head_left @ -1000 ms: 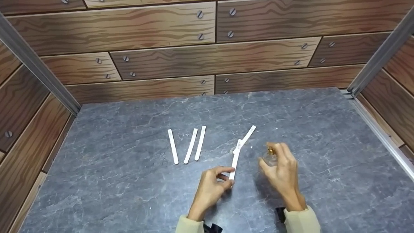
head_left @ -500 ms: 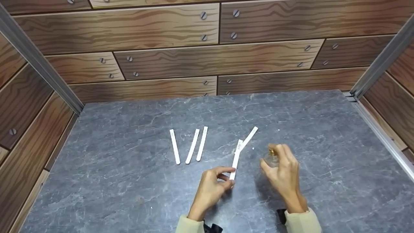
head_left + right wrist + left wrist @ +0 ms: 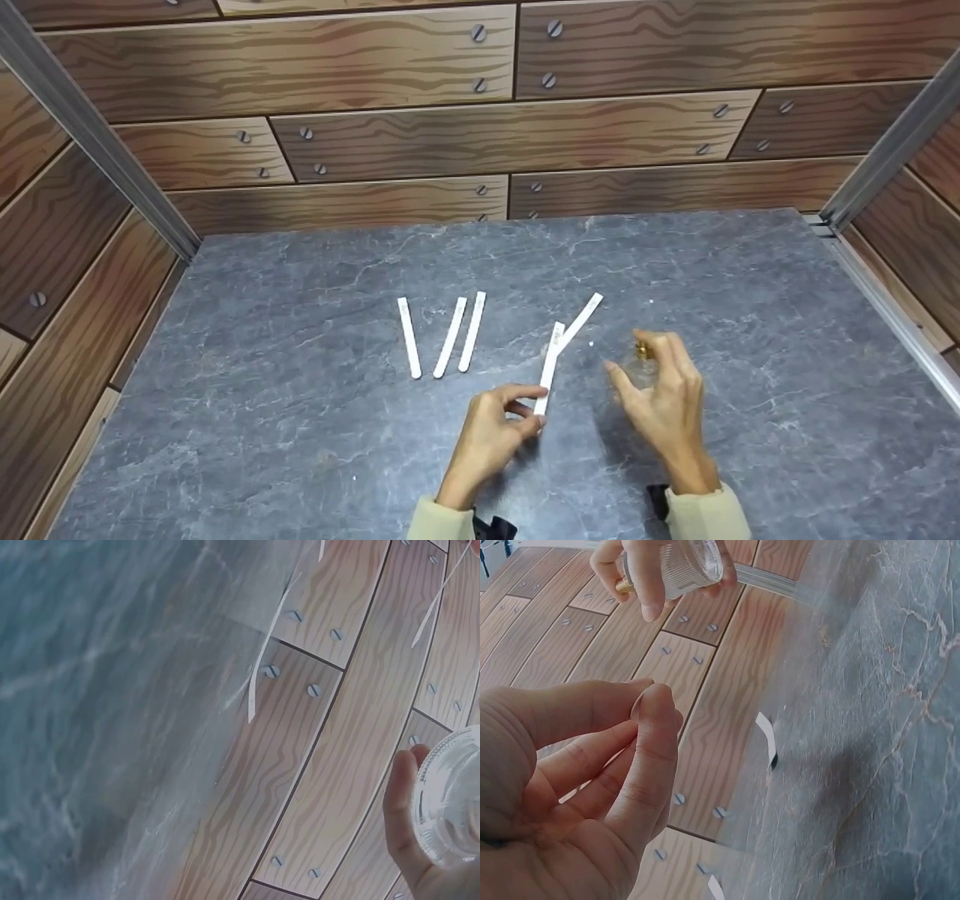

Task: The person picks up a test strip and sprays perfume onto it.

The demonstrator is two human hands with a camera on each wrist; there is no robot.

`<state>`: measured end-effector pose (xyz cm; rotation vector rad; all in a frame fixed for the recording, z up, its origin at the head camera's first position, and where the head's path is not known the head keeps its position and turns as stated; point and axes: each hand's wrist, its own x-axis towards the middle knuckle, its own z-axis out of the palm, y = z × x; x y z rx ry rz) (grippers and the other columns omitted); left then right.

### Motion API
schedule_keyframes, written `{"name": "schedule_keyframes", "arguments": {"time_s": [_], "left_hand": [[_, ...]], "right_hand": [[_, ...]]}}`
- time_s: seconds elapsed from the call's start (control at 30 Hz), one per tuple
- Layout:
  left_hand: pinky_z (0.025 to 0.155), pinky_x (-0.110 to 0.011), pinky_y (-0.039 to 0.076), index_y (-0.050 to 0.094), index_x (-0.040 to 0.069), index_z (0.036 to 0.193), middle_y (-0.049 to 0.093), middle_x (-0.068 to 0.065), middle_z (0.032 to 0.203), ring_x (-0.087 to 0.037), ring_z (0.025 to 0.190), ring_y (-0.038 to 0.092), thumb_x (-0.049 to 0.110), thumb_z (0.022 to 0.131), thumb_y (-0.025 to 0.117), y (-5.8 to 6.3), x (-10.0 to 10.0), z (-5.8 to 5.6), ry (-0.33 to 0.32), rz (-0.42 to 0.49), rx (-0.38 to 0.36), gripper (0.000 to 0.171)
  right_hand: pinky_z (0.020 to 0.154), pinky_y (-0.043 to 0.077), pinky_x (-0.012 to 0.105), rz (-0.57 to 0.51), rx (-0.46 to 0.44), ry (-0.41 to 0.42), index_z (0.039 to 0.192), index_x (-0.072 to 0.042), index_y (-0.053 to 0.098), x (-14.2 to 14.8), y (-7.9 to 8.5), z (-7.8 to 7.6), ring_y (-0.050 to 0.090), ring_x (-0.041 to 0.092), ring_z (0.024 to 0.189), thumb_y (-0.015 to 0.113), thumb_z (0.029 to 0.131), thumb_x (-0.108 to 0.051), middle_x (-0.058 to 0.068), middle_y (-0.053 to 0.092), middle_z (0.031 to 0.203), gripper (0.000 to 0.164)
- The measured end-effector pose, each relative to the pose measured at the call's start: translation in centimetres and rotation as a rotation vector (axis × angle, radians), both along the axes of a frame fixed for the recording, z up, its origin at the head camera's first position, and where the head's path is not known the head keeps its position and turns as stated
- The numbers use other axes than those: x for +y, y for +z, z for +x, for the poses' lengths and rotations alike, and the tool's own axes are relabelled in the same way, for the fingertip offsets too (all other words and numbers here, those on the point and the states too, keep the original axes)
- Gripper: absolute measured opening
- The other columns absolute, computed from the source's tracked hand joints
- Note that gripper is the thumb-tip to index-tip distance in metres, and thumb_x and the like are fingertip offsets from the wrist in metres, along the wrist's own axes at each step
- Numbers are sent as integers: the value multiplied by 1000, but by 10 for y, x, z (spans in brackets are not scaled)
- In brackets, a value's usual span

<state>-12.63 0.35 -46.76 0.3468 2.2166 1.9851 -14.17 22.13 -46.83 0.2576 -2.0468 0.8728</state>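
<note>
In the head view my left hand (image 3: 491, 431) pinches the lower end of a white paper test strip (image 3: 551, 364) between thumb and fingers. The strip slants up and away, its printed far end overlapping another strip (image 3: 583, 319) on the table. To the right, my right hand (image 3: 667, 397) grips a clear glass perfume bottle (image 3: 639, 369) with a gold spray top (image 3: 642, 349), index finger at that top. Ribbed glass on the bottle (image 3: 684, 570) shows in the left wrist view. From the right wrist, the round base of the bottle (image 3: 454, 799) faces the camera.
Left of the hands lie three more white strips, a left one (image 3: 409, 337), a middle one (image 3: 450, 337) and a right one (image 3: 472, 331). The grey marbled table (image 3: 285, 420) ends at a wood-patterned back wall (image 3: 390, 142), with metal posts at both corners.
The head view has shifted slightly. My right hand, with the perfume bottle, is a little farther right. My left hand still pinches the strip in nearly the same place.
</note>
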Motion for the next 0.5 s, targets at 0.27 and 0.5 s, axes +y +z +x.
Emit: {"name": "schedule_keyframes", "arguments": {"time_s": [0.27, 0.5], "left_hand": [[53, -21, 52, 74, -5, 112, 72, -13, 95, -21, 68, 70, -14, 80, 71, 2, 0, 0, -5, -28, 7, 34], [52, -18, 49, 73, -6, 112, 71, -12, 88, -17, 65, 67, -14, 79, 71, 4, -2, 2, 1, -34, 15, 34]], "right_hand": [[70, 47, 20, -42, -30, -23, 100, 4, 65, -2, 3, 3, 61, 28, 70, 87, 61, 6, 14, 65, 84, 45], [67, 48, 20, -44, -49, -5, 100, 4, 66, -4, 3, 4, 62, 31, 69, 84, 63, 6, 15, 66, 84, 41]]}}
